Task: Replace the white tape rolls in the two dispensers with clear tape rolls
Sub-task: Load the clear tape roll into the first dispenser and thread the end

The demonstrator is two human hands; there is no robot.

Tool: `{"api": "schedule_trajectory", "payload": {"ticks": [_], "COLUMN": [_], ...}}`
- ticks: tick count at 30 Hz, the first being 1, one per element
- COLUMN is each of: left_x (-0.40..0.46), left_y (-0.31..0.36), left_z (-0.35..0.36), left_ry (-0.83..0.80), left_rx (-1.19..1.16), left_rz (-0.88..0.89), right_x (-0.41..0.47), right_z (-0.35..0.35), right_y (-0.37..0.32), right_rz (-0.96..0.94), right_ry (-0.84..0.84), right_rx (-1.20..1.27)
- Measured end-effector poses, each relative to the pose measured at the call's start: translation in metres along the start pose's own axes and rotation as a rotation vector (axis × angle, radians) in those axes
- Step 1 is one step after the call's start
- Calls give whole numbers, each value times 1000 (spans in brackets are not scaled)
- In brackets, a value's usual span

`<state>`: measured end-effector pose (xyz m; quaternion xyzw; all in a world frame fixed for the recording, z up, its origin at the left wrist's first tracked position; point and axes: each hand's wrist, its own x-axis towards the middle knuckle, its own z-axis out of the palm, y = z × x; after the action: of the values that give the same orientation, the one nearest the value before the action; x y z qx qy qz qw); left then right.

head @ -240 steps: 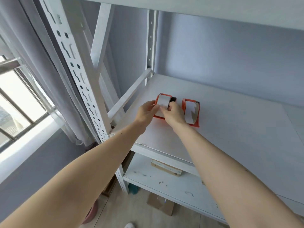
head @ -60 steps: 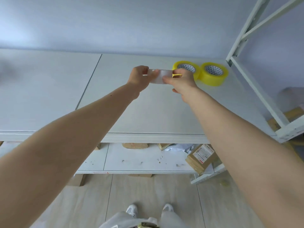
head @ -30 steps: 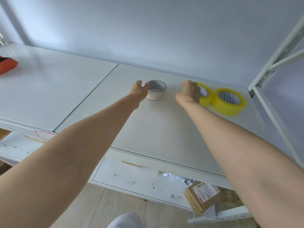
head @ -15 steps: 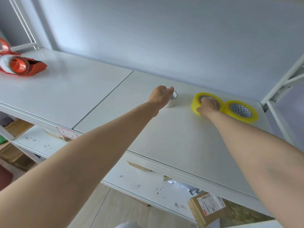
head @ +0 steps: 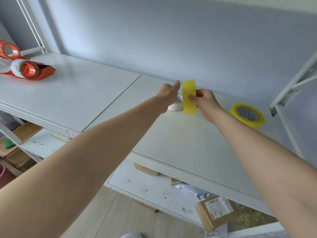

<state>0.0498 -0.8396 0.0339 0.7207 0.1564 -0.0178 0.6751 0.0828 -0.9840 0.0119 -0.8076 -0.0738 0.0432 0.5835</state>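
Head view: yellowish clear roll (head: pixel 189 97) on edge, pinched in right hand (head: pixel 205 103); left hand (head: pixel 167 94) loose alongside.

Both my bare arms stretched forward; my right hand (head: pixel 205 103) pinches yellow-tinted clear tape roll (head: pixel 189 97) (held on edge); my left hand (head: pixel 169 93) loosely curled beside it.

White laminate shelf board (head: pixel 103 93), two orange tape dispensers (head: pixel 34 72) at left, white tape roll (head: pixel 175 106), yellow-tinted clear tape roll (head: pixel 247 115) laid flat at right
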Motion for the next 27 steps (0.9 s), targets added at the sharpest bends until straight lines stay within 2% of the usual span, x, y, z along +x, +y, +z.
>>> {"api": "schedule_trajectory", "payload": {"ticks": [5, 9, 11, 13, 16, 19, 22, 27], "left_x": [-5, -16, -23, -28, -41, -56, -70, -97], "left_y": [11, 15, 17, 18, 15, 12, 11, 4], "left_z": [-11, -23, -27, -32, -51, -79, -102, -181], "left_ry": [1, -11, 12, 64, 130, 182, 209, 357], "left_rx": [-295, -411, -404, -321, -220, -217, -211, -207], "left_rz": [-105, -86, -63, -56, -71, -64, -76, -91], "right_x": [-20, -29, -25, -18, -11, -12, -16, -35], "right_z": [17, 17, 13, 16, 40, 73, 97, 183], "right_y": [-15, -31, -47, -65, -81, -92, -99, -128], "right_rz": [-35, -92, -107, -114, -8, 85, 132, 109], "right_ry": [-137, -100, 17, 34, -186, -326, -334, -362], "right_rx": [89, 69, 32, 11, 1, 19, 73, 92]}}
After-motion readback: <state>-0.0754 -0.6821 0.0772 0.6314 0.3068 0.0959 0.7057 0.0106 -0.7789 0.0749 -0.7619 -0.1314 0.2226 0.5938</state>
